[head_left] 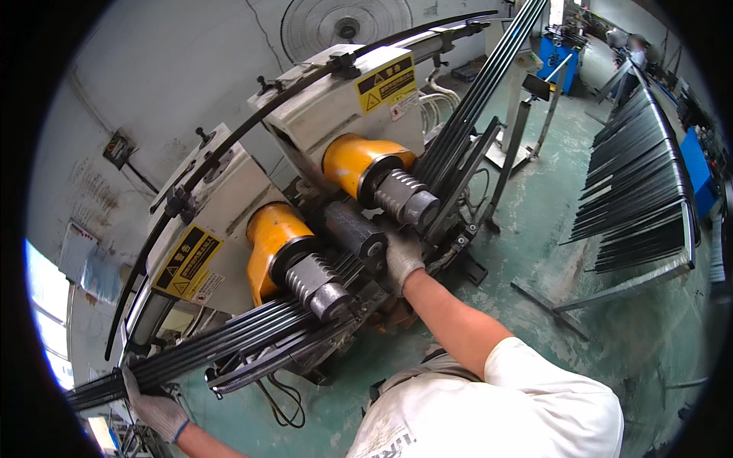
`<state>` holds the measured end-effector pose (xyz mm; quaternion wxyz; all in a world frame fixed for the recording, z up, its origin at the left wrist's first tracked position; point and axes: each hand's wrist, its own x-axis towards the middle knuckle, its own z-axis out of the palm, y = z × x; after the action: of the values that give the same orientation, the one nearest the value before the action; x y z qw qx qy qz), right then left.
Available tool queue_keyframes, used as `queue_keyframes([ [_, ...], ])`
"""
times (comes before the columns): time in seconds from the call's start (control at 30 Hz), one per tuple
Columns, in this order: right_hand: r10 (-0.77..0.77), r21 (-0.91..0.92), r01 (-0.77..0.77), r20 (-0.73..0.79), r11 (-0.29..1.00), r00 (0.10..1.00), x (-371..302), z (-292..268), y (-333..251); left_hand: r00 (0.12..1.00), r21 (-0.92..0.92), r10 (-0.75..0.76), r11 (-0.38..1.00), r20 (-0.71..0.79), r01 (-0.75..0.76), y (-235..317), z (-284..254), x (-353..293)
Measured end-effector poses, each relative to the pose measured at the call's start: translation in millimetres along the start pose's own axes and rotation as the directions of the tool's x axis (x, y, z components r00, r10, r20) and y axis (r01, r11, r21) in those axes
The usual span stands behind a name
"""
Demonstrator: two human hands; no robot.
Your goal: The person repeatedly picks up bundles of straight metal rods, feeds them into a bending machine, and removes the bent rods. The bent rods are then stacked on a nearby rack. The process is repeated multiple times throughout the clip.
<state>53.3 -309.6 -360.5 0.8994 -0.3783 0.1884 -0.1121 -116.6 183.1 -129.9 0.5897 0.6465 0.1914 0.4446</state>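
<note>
A bundle of long black tubes (221, 345) runs slantwise through a two-headed machine, passing below its ridged dark rollers. At the left end, my left hand (155, 411), in a grey knit glove, is closed around the bundle from the near side; its fingertips are partly hidden. My right hand (402, 259), gloved too, reaches in between the two heads, beside a dark cylinder (351, 231). Its darkened fingers lie against the tubes or the cylinder there and are mostly hidden. Orange housings (276, 248) carry the ridged rollers (314, 284) on either side of that cylinder.
A curved black bar (263, 114) arches over the white machine heads, with a large fan (347, 29) behind. To the right, a rack (679, 164) holds many black tubes. A thin post (513, 156) stands nearby, and a person (634, 57) is far off.
</note>
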Motion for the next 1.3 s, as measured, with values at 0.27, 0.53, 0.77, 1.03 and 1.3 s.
queue_keyframes([
  [0.27,-0.136,-0.424,0.161,0.089,0.891,0.987,36,-22,-3,0.974,-0.002,0.122,0.992,0.193,-0.124,75,119,-41],
  [0.53,-0.085,-0.375,0.098,0.049,0.922,0.995,37,-23,-2,0.817,0.162,0.356,0.869,0.454,-0.469,101,202,-63],
  [0.77,-0.070,-0.314,0.077,0.035,0.946,0.997,37,-24,-1,0.642,0.187,0.445,0.713,0.625,-0.676,131,262,-90],
  [1.03,-0.062,-0.236,0.077,0.073,0.969,0.995,21,-13,-12,0.631,0.215,0.471,0.669,0.616,-0.711,124,264,-82],
  [1.3,-0.104,-0.190,0.120,0.090,0.974,0.990,29,-20,-3,0.639,0.218,0.485,0.668,0.597,-0.712,127,267,-87],
])
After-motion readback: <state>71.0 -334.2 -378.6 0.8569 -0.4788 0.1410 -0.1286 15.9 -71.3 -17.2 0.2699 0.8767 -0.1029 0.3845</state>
